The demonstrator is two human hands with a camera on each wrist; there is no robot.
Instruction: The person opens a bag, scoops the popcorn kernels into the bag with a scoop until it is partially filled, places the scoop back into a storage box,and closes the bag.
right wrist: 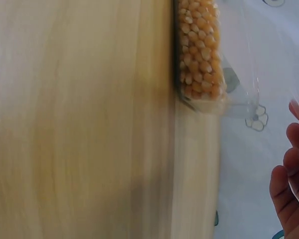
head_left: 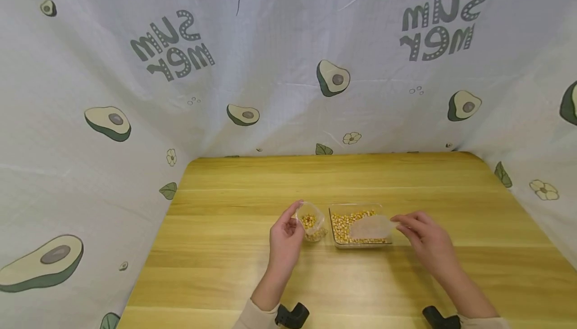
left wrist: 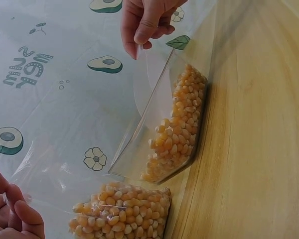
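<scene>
My left hand [head_left: 285, 241] pinches the upper edge of a clear plastic bag [head_left: 321, 219], which stands on the table with its mouth open. Corn kernels [left wrist: 122, 214] fill the bag's lower part. Just right of it sits a clear rectangular container [head_left: 360, 247], partly filled with more kernels [head_left: 341, 226]. By its narrow end, my right hand [head_left: 425, 239] holds a translucent white scoop [head_left: 371, 227] between thumb and fingers. The scoop's broad blade overlaps the container's right half; in the left wrist view the blade [left wrist: 148, 84] shows at the container's wall.
The wooden table [head_left: 216, 269] reaches out on all sides of the bag and container. Behind it and at both sides hangs a pale cloth [head_left: 270, 68] printed with avocados. A black wrist camera [head_left: 293, 315] sits by the left sleeve, another [head_left: 439, 318] by the right.
</scene>
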